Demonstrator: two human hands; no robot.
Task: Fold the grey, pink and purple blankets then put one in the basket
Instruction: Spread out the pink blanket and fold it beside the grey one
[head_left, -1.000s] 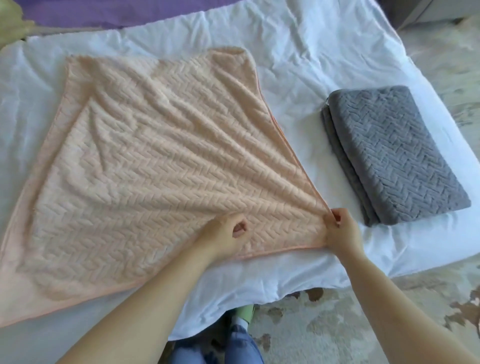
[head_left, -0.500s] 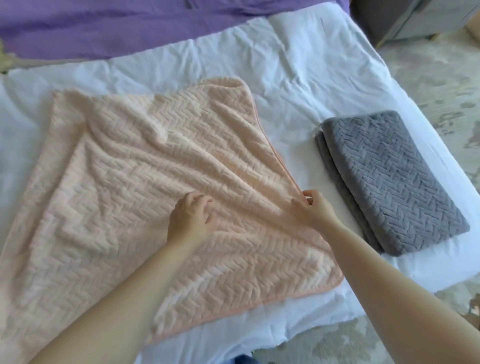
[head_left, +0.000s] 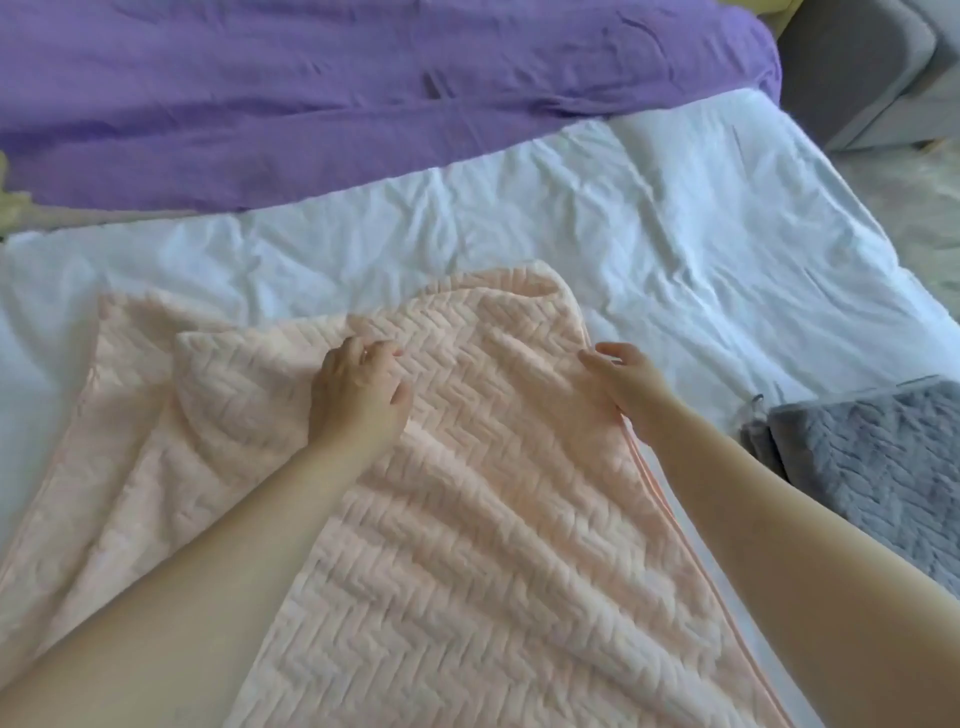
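Directly before me, a pink blanket (head_left: 493, 519) with a raised herringbone weave lies across a bed with a rumpled white sheet (head_left: 675, 234), one layer doubled over another. My left hand (head_left: 358, 400) rests on the upper layer towards its far edge, its fingers (head_left: 363, 356) curled into the cloth and gripping it. My right hand (head_left: 623, 384) holds the blanket's right edge; thumb and forefinger stand slightly apart, and the other fingers are hidden by the fabric. At the right, near the side of the bed, sits a grey blanket (head_left: 872, 467), folded into a thick pad and apart from the pink one. Along the far side stretches a purple blanket (head_left: 363, 93), spread out and creased. Beyond the bed's far right corner stands a grey upholstered piece of furniture (head_left: 857, 67).
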